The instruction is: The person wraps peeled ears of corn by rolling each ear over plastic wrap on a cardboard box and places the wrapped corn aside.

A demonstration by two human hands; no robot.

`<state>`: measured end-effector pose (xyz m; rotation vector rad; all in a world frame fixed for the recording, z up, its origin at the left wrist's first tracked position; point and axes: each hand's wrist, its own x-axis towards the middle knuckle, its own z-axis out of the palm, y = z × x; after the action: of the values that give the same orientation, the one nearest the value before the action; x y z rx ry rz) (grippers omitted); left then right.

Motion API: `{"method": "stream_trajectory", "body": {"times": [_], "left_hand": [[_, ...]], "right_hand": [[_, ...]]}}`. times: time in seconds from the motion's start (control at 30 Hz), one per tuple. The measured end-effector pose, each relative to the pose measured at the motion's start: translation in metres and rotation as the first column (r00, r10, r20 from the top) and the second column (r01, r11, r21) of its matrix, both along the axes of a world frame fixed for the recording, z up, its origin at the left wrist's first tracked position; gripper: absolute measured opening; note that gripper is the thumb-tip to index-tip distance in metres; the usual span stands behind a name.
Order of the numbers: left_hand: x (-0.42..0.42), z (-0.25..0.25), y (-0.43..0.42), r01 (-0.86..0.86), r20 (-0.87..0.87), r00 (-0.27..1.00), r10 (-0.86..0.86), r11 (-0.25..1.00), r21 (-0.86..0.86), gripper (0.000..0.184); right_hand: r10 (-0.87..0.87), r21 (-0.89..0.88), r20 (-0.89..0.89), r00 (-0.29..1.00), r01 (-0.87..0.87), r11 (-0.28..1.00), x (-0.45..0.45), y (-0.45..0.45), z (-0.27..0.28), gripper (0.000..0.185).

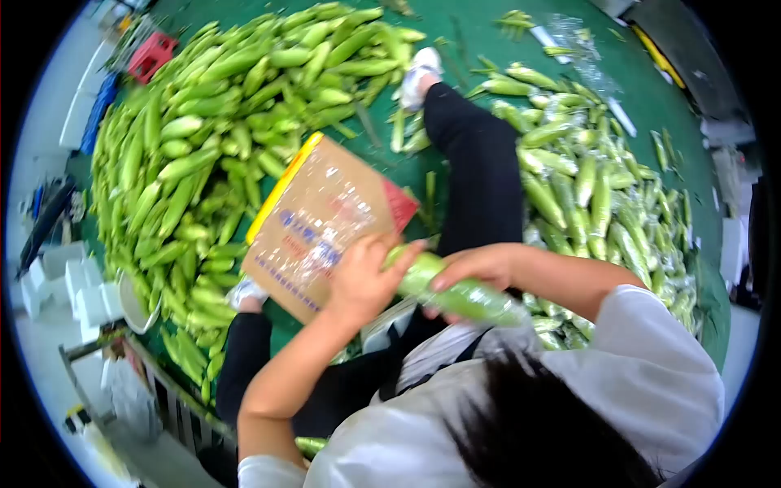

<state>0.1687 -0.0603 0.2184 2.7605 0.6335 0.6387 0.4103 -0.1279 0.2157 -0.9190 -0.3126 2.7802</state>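
A green ear of corn (460,294), partly covered in clear plastic film, lies across my lap between both hands. My left hand (362,272) has its fingers wrapped round the ear's upper-left end. Farther along, my right hand (472,272) grips the ear near its middle, thumb on top. Just beyond my left hand is a brown cardboard box (313,215) with blue and red print, a yellow edge and a shiny film-like top.
A big heap of unwrapped green corn (191,163) covers the floor on the left. Film-wrapped ears (582,183) are piled on the right. A red stool (152,57) stands at the back left; a white bucket (134,302) is at the left. Green floor (480,24) shows beyond my foot.
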Motion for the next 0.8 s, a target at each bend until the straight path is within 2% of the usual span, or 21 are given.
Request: {"method": "stream_trajectory", "body": {"times": [0.03,0.07,0.1,0.13,0.17,0.2,0.23,0.3,0.33,0.37,0.43,0.47,0.5,0.53,0.57,0.6,0.63,0.7,0.73,0.77,0.8], "left_hand": [[0.000,0.020,0.006,0.002,-0.222,0.975,-0.005,1.000,-0.013,0.039],[-0.001,0.024,0.012,0.001,-0.339,0.940,-0.041,0.993,-0.118,0.037],[0.004,0.025,0.015,-0.029,-0.414,0.903,-0.115,0.946,-0.324,0.038],[0.004,0.025,0.019,-0.100,-0.476,0.861,-0.181,0.856,-0.507,0.038],[-0.004,0.028,0.021,-0.208,-0.525,0.816,-0.241,0.726,-0.656,0.039],[-0.006,0.022,0.028,-0.062,-0.323,0.861,-0.392,0.550,-0.833,0.041],[-0.009,0.007,0.038,0.081,-0.098,0.882,-0.461,0.352,-0.932,0.044],[-0.005,-0.041,0.047,0.308,0.239,0.924,-0.300,0.207,-0.929,0.045],[-0.006,-0.038,0.073,0.172,0.172,0.969,-0.178,-0.015,-0.985,0.044],[-0.013,-0.036,0.102,0.077,0.098,0.993,-0.067,-0.269,-0.960,0.043],[-0.058,-0.084,0.153,0.020,-0.004,0.922,0.387,-0.059,-0.998,0.041],[-0.093,-0.108,0.179,-0.102,-0.104,0.753,0.650,-0.041,-0.994,0.041],[-0.132,-0.137,0.205,-0.214,-0.160,0.509,0.846,-0.056,-0.975,0.042],[-0.183,-0.193,0.230,-0.505,0.012,0.307,0.952,0.174,-0.845,0.040],[-0.217,-0.176,0.248,-0.871,0.001,0.235,0.972,0.211,-0.443,0.043],[-0.251,-0.169,0.266,-0.971,0.119,0.230,0.966,0.236,-0.044,0.046],[-0.260,-0.130,0.281,-0.991,0.005,0.076,0.997,0.075,0.108,0.052],[-0.327,-0.136,0.323,-0.891,0.013,0.143,0.990,0.123,0.438,0.060],[-0.358,-0.139,0.341,-0.860,-0.173,0.196,0.965,0.254,0.442,0.067],[-0.377,-0.142,0.353,-0.822,-0.347,0.246,0.905,0.385,0.421,0.074],[-0.372,-0.131,0.356,-0.763,-0.457,0.215,0.863,0.440,0.474,0.076]], "right_hand": [[0.069,0.023,-0.013,0.998,-0.069,0.997,-0.003,0.004,0.012,0.068],[0.048,0.398,0.231,0.972,-0.139,0.907,0.003,0.007,0.022,0.074],[-0.044,0.677,0.434,0.900,-0.294,0.675,0.007,0.011,0.035,0.080],[-0.084,0.689,0.680,0.728,-0.596,0.412,0.014,0.014,0.057,0.092],[-0.241,0.544,0.830,0.504,-0.826,0.147,0.013,0.004,0.071,0.087],[-0.449,0.452,0.800,0.398,-0.892,0.016,0.016,-0.007,0.054,0.080],[-0.478,0.483,0.772,0.419,-0.875,0.014,0.021,-0.001,0.057,0.071],[-0.642,0.572,0.639,0.423,-0.820,0.029,0.040,0.016,0.048,0.061],[-0.757,0.578,0.502,0.418,-0.814,-0.067,0.055,0.023,0.041,0.064],[-0.812,0.642,0.515,0.275,-0.752,0.153,0.075,0.018,0.026,0.068],[-0.910,0.627,0.375,-0.176,-0.675,0.389,0.161,0.003,-0.055,0.072],[-0.769,0.648,0.534,-0.351,-0.414,0.639,0.208,-0.004,-0.077,0.072],[-0.637,0.529,0.614,-0.466,-0.356,0.771,0.256,-0.019,-0.096,0.076],[-0.580,0.499,0.610,-0.540,-0.307,0.810,0.313,-0.048,-0.129,0.082],[-0.423,0.292,0.701,-0.574,-0.310,0.905,0.352,-0.064,-0.132,0.085],[-0.436,0.290,0.680,-0.590,-0.329,0.899,0.384,-0.087,-0.142,0.083],[-0.448,0.288,0.658,-0.605,-0.348,0.892,0.408,-0.105,-0.146,0.081],[-0.325,-0.104,0.405,-0.855,-0.396,0.912,0.438,-0.101,-0.129,0.075],[-0.566,0.087,0.319,-0.760,-0.571,0.816,0.393,-0.061,-0.095,0.074],[-0.707,0.126,0.185,-0.682,-0.697,0.706,0.399,-0.033,-0.100,0.070],[-0.834,0.355,0.180,-0.522,-0.756,0.550,0.402,0.002,-0.119,0.064]]}}
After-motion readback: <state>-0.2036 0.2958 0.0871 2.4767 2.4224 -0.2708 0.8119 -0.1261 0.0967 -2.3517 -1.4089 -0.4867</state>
